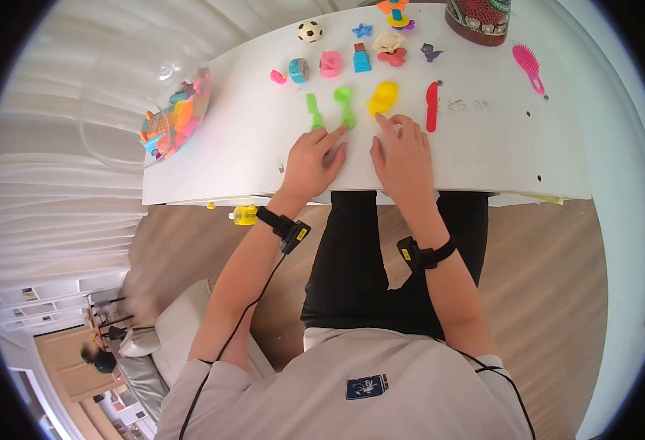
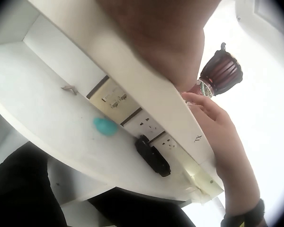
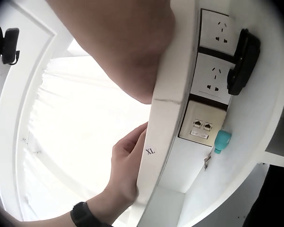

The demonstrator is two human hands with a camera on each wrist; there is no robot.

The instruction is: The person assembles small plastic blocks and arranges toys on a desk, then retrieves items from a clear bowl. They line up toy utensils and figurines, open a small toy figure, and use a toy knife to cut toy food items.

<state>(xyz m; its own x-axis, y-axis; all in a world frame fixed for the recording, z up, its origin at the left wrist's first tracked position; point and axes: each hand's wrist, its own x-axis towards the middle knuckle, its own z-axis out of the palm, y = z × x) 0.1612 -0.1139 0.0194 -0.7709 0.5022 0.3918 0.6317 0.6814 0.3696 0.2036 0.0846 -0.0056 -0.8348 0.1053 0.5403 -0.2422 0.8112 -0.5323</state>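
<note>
In the head view, my left hand (image 1: 315, 161) lies over the near side of the white table (image 1: 484, 161), its extended index fingertip at the lower end of a green toy spoon (image 1: 345, 106). Left of that spoon is a green toy knife (image 1: 314, 110), its lower end close to the same hand. My right hand (image 1: 407, 161) has its index fingertip at the lower edge of a rounded yellow toy (image 1: 384, 97). Neither hand's fingers curl round anything. A red toy knife (image 1: 432, 106) lies just right of the right hand. Both wrist views show mostly the hands and the table's edge.
Farther back stand a toy football (image 1: 309, 31), a pink block (image 1: 330, 64), a blue star (image 1: 362, 30) and several small toys. A pink hairbrush (image 1: 528, 64) lies right. A clear container (image 1: 102, 110) of toys stands left. Under the tabletop is a shelf with sockets (image 3: 213, 78).
</note>
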